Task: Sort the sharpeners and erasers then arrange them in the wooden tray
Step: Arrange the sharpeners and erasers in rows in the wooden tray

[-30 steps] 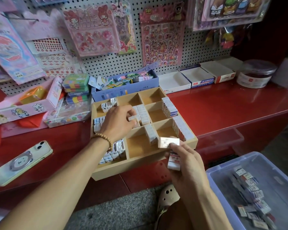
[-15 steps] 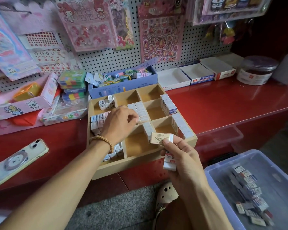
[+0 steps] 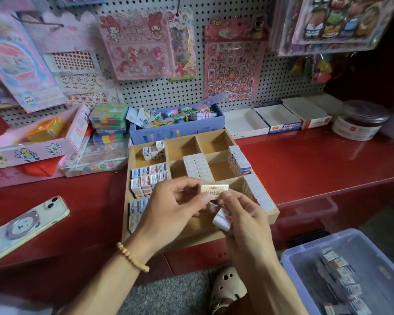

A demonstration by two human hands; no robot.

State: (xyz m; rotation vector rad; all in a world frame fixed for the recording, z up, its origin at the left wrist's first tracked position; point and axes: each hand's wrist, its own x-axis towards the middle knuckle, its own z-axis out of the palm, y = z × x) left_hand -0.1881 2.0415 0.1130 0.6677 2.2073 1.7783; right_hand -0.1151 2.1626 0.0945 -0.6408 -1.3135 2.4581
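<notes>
A wooden tray [image 3: 216,133] with several compartments sits on the red counter. Its left compartments hold pastel sharpeners [image 3: 148,178]; middle and right ones hold rows of white erasers [image 3: 197,165]. Over the tray's front, my left hand [image 3: 171,210] and my right hand [image 3: 243,214] meet. Both pinch one cream eraser [image 3: 214,188] labelled ERASER between their fingertips. My right hand also keeps a few more white erasers [image 3: 222,220] tucked in its palm. The front compartments are partly hidden by my hands.
A clear plastic bin [image 3: 359,242] with several loose erasers [image 3: 341,280] stands low at the right. A phone [image 3: 25,226] lies on the counter at left. Behind the tray are a blue box of clips [image 3: 178,129], open white boxes [image 3: 280,120] and a round jar [image 3: 361,120].
My left hand left the tray's middle compartment and came to the cream eraser held up by my right hand; both now grip it. The camera moved closer.
</notes>
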